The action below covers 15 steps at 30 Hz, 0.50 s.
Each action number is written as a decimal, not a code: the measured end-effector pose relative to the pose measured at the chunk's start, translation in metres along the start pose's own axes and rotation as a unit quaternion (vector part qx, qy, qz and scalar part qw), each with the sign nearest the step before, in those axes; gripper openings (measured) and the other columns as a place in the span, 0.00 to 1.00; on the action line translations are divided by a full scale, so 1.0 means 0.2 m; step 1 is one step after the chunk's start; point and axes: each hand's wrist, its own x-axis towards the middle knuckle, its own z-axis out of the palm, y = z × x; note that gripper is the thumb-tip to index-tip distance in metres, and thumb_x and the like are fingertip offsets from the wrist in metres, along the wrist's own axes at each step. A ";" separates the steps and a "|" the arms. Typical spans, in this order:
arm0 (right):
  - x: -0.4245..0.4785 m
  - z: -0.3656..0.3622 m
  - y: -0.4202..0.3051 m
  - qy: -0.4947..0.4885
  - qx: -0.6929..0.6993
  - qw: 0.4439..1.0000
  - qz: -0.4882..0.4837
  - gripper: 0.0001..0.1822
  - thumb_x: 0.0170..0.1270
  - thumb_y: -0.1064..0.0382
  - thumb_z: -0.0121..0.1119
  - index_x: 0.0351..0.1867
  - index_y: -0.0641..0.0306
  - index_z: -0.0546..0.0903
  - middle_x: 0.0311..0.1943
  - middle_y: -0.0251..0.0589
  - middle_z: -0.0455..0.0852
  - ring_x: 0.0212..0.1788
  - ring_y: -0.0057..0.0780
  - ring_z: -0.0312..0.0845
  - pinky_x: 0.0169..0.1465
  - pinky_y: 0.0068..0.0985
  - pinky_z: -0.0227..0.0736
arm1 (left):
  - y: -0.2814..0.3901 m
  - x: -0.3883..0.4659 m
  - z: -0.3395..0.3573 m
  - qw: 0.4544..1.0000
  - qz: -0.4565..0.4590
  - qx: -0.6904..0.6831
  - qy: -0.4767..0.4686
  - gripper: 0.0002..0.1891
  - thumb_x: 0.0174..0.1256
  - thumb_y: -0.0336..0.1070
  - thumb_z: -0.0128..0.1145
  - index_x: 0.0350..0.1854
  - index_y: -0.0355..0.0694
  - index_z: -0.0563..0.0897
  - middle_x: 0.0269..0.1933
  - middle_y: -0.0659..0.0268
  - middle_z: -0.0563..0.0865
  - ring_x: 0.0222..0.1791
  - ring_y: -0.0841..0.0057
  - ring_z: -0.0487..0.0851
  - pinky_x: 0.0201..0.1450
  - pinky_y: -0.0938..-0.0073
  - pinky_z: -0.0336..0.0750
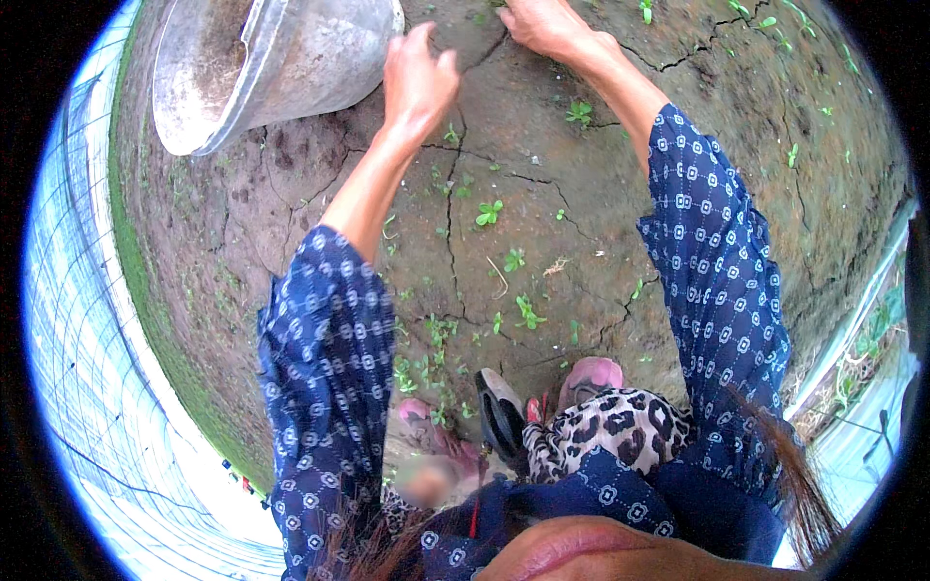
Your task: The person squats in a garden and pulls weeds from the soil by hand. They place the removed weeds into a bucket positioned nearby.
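Note:
My left hand (421,83) is raised over the soil, just right of the base of a grey-white plastic bucket (312,54). Its fingers are bent and apart, slightly blurred, with nothing visible between them. The bucket lies on its side, its dirty mouth facing left. At the top edge my right hand (545,27) reaches low over the cracked soil (523,189). Its fingertips are partly cut off by the frame, so whatever they touch is hidden. Small green seedlings (489,213) grow between the hands and my feet, and another weed (579,112) stands below my right forearm.
Pink shoes (592,378) and a black-and-beige object (500,407) are near my leopard-print trouser leg (625,428). Pale, netted sheeting (80,290) runs along the left beyond a green strip (156,327). More sheeting (850,450) edges the lower right.

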 end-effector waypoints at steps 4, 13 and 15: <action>0.05 0.01 0.02 -0.052 -0.054 0.997 0.032 0.08 0.63 0.65 0.53 0.35 0.70 0.72 0.32 0.63 0.79 0.40 0.62 0.77 0.43 0.48 0.71 | -0.01 0.15 0.12 0.997 0.043 0.030 0.050 0.21 0.59 0.36 0.63 0.55 0.38 0.80 0.47 0.44 0.83 0.49 0.49 0.81 0.55 0.55 0.75; 0.04 -0.02 -0.13 -0.068 -0.073 0.995 0.021 0.12 0.65 0.60 0.55 0.40 0.69 0.75 0.37 0.57 0.83 0.45 0.57 0.82 0.49 0.46 0.77 | -0.06 0.17 0.14 0.998 0.036 -0.005 0.050 0.09 0.61 0.37 0.62 0.41 0.40 0.84 0.38 0.49 0.83 0.42 0.50 0.82 0.47 0.56 0.76; 0.05 0.01 -0.13 -0.056 -0.119 0.991 0.020 0.12 0.65 0.61 0.55 0.41 0.69 0.74 0.37 0.57 0.84 0.42 0.58 0.82 0.47 0.47 0.78 | -0.04 0.18 0.15 0.997 0.044 -0.025 0.061 0.09 0.62 0.37 0.61 0.40 0.39 0.84 0.38 0.50 0.83 0.41 0.49 0.81 0.46 0.56 0.76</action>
